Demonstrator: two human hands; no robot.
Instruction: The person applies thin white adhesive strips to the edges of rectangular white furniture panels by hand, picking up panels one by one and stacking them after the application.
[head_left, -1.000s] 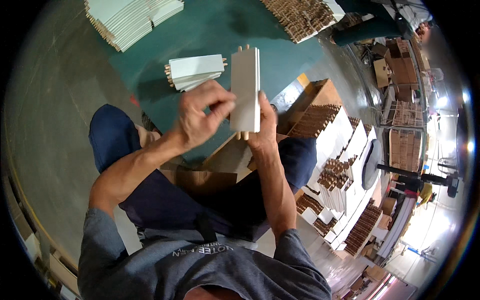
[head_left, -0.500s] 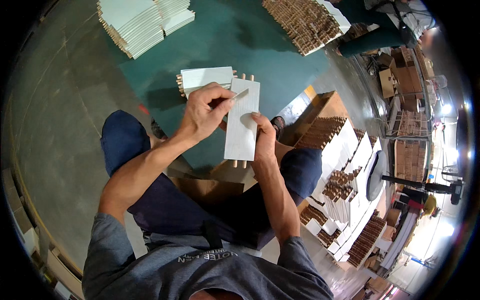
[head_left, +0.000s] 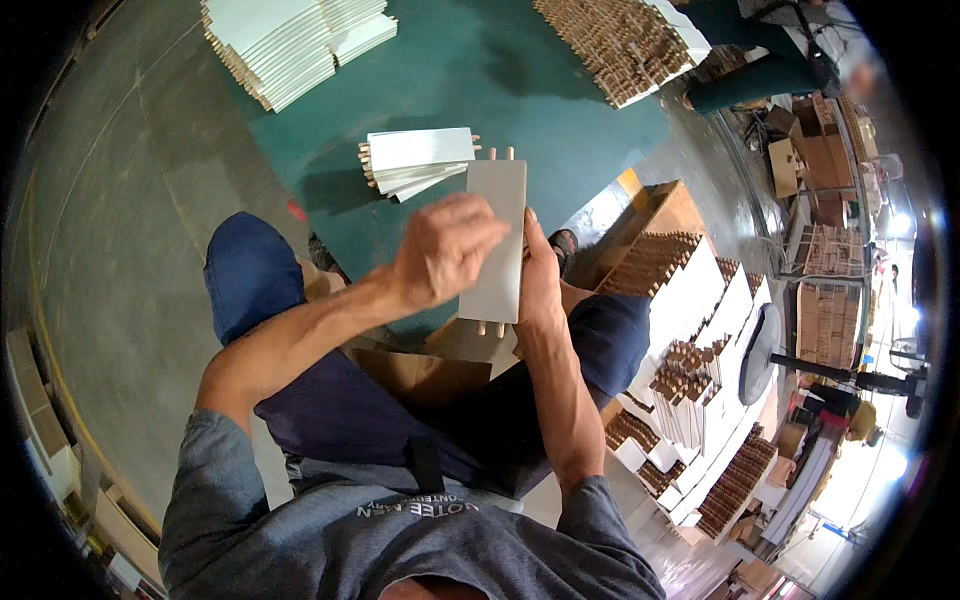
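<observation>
Nearby, an open cardboard box (head_left: 668, 232) — packed with dowelled white panels (head_left: 655, 262).

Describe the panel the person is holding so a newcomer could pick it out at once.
Start at the green mat spread on the floor ahead of the seated person. Just nearer than the small stack of white panels on it, the white panel stands upright between the left hand and right hand. Unlike the stacked ones, it is off the floor, with wooden dowels sticking out at both ends.
</observation>
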